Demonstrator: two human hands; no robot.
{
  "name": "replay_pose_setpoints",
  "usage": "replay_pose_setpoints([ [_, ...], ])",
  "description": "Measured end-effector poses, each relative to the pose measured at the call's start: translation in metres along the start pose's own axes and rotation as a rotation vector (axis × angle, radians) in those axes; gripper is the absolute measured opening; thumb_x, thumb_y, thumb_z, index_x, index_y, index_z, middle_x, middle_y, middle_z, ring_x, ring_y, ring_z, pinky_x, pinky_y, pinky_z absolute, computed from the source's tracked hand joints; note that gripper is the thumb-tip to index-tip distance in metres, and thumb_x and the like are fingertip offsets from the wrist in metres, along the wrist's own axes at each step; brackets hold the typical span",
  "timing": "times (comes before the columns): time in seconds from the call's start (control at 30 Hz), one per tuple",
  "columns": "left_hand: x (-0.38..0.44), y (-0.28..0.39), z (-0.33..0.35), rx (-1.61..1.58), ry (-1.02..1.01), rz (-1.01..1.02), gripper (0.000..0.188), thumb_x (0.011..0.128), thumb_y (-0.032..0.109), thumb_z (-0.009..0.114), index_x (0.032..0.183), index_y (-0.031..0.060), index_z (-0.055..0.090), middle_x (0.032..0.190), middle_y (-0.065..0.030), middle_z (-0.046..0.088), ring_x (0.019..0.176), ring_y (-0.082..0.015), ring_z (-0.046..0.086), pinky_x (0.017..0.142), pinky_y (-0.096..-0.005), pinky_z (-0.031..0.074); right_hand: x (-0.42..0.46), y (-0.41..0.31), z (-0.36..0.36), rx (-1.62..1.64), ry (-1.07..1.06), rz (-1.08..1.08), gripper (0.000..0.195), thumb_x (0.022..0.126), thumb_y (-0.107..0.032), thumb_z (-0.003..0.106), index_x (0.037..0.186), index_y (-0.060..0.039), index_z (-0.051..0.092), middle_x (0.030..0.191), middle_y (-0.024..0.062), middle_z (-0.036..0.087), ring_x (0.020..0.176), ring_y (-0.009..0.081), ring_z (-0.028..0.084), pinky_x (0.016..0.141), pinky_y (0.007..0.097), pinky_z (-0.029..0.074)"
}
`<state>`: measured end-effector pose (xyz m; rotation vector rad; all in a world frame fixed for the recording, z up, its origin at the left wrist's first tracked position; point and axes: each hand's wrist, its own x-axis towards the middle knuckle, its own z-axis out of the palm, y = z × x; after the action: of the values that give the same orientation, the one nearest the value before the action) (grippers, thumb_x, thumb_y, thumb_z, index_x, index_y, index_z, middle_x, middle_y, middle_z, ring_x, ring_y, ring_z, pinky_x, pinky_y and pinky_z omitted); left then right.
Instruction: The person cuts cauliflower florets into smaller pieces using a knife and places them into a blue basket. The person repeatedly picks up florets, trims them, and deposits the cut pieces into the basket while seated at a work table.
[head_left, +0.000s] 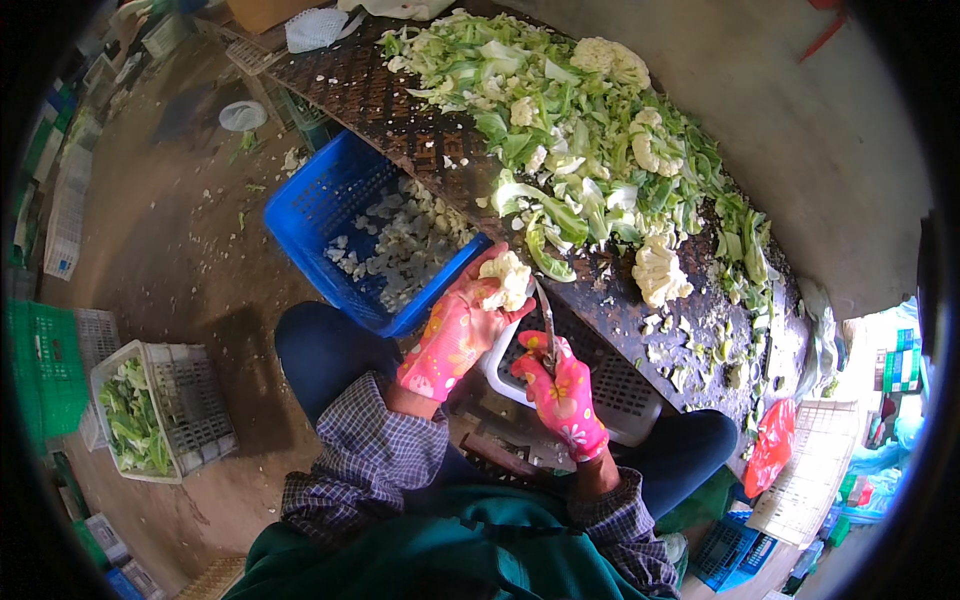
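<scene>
My left hand (451, 330), in a pink patterned glove, holds a cauliflower piece (507, 280) with the fingers around its side. In a matching glove, my right hand (561, 394) grips a knife (549, 319) whose blade points up toward the cauliflower piece. Whether the blade touches the piece, I cannot tell. Just left of my left hand stands a blue plastic crate (300, 259) with many small cauliflower florets (409, 232) inside. A white-rimmed basket (493, 365) sits beneath my hands, partly covered by them.
A dark board table (442, 142) carries heaped cauliflower leaves (555, 127) and a large cut cauliflower chunk (660, 271). On the floor at left, a white crate (191, 409) of leaves stands beside a green crate (46, 367). A red plastic bag (770, 446) hangs at the table's right end.
</scene>
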<state>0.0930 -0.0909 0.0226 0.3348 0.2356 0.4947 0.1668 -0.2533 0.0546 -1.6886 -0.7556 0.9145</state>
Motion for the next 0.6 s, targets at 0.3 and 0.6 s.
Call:
replay_pose_setpoints([
  [0.3, -0.001, 0.013, 0.003, -0.031, 0.249, -0.029, 0.038, 0.097, 0.023, 0.048, 0.131, 0.0061, 0.05, 0.114, -0.011, 0.062, 0.107, -0.0282, 0.06, 0.091, -0.0475, 0.049, 0.023, -0.002, 0.016, -0.214, -0.077, -0.118, 0.026, 0.09, -0.002, 0.057, 0.116, -0.0009, 0.056, 0.082, 0.0054, 0.061, 0.069, 0.0118, 0.055, 0.063, 0.0255, 0.045],
  [0.6, -0.004, 0.028, -0.007, 0.236, 0.276, 0.053, 0.036, 0.094, 0.024, 0.056, 0.126, 0.0072, 0.056, 0.11, -0.0093, 0.063, 0.092, -0.0205, 0.064, 0.075, -0.0342, 0.056, 0.028, -0.004, 0.021, -0.253, -0.134, -0.08, 0.026, 0.091, -0.01, 0.057, 0.116, -0.0021, 0.057, 0.086, 0.0129, 0.067, 0.077, 0.0242, 0.068, 0.069, 0.033, 0.052],
])
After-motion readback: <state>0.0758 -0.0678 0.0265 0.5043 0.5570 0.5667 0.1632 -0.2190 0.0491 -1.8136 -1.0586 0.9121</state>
